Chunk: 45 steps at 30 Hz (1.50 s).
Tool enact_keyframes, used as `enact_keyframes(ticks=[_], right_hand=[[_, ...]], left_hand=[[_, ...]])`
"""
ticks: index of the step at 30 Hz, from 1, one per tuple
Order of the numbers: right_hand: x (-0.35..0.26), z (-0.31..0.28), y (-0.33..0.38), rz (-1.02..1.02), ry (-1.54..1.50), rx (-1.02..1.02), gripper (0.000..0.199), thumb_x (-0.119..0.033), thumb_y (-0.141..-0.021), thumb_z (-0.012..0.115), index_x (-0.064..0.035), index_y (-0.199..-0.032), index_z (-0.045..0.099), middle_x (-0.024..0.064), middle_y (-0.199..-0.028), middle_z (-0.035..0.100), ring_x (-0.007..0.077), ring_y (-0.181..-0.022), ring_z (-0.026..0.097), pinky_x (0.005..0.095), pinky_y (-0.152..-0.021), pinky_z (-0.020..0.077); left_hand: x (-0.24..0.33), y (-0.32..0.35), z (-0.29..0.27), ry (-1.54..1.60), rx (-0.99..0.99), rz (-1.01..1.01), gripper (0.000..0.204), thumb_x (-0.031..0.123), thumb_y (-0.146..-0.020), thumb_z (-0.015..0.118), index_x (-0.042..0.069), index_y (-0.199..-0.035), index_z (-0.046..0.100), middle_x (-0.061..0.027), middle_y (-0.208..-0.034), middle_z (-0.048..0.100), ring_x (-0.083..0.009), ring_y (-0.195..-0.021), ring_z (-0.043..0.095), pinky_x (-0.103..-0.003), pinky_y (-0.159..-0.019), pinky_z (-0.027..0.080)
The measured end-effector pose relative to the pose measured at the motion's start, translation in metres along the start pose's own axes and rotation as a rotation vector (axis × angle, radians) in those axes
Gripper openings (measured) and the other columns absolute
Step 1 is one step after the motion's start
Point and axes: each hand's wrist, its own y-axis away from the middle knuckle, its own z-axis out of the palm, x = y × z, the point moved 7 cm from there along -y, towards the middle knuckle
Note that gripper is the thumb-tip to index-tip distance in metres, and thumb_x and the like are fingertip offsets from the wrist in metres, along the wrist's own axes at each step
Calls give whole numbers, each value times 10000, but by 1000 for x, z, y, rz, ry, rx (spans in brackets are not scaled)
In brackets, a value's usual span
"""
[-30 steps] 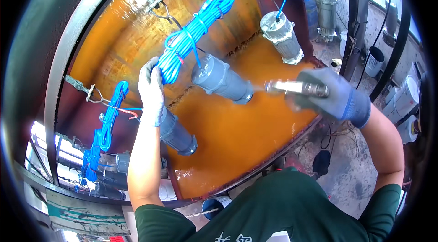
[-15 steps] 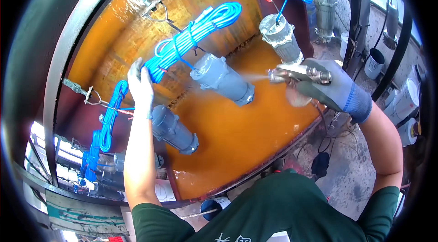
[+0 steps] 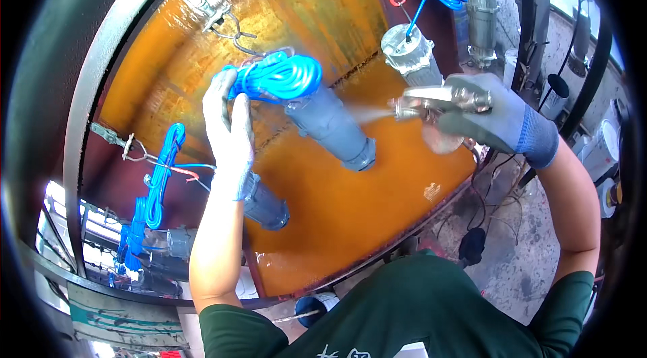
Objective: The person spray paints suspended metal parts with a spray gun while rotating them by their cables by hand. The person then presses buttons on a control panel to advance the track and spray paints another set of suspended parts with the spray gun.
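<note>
A fine mist is being thrown from the spray gun [image 3: 441, 99], gripped in the gloved right hand [image 3: 495, 115], toward the grey cylinder [image 3: 332, 128] hanging before the wet orange wall [image 3: 337, 210]. The blue cable coil [image 3: 276, 77] at the cylinder's top is held up by the gloved left hand [image 3: 229, 130], fingers [image 3: 217, 98] curled round it, so the body below is bared to the spray. Overspray could well be caught on that cable, or on the left glove, since both sit just beside the mist; a slipping grip would probably drop the loops across the fresh coat. A second grey cylinder [image 3: 264, 204] hangs behind the left wrist and could be brushed by the forearm. The left arm is raised nearly straight up from the lower edge, palm turned to the coil; the right arm is bent at the elbow and brought in from the right, with the nozzle levelled leftward, near the cylinder but apart from it.
</note>
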Motion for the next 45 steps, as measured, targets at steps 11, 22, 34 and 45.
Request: enact_keyframes(ticks=[11,22,34,45], right_hand=[[-9,2,-12,-119,426,-49,317,-315,-988,763,-62,-1154,665,188,-1029,730,328,-960,734,431,-859,557],[26,-22,-5,123,198,-18,186,-185,-1000,707,-13,-967,646,67,-790,745,157,-718,718,318,-717,575],[1,-14,-7,72,267,-38,93,-94,-950,687,-20,-941,632,97,-776,718,184,-695,705,339,-687,557],[-46,-52,-48,-227,293,-114,472,-265,-984,810,-26,-1358,648,87,-1112,756,136,-923,735,303,-821,605]], left_hand=[[32,24,2,-177,-102,80,397,86,-1070,575,-20,-1450,617,-191,-1554,557,-296,-1483,497,-454,-1271,325],[-16,31,-52,-236,26,-49,299,66,-1073,588,-47,-1344,641,-160,-1379,662,-231,-1281,620,-370,-1144,453],[-95,18,-90,-215,136,-303,263,129,-1079,623,-22,-1290,667,-65,-1101,696,-102,-901,616,-262,-816,518],[-141,6,-105,-293,184,-243,283,124,-1086,617,-13,-1328,671,-25,-1102,694,-61,-852,555,-219,-753,465]])
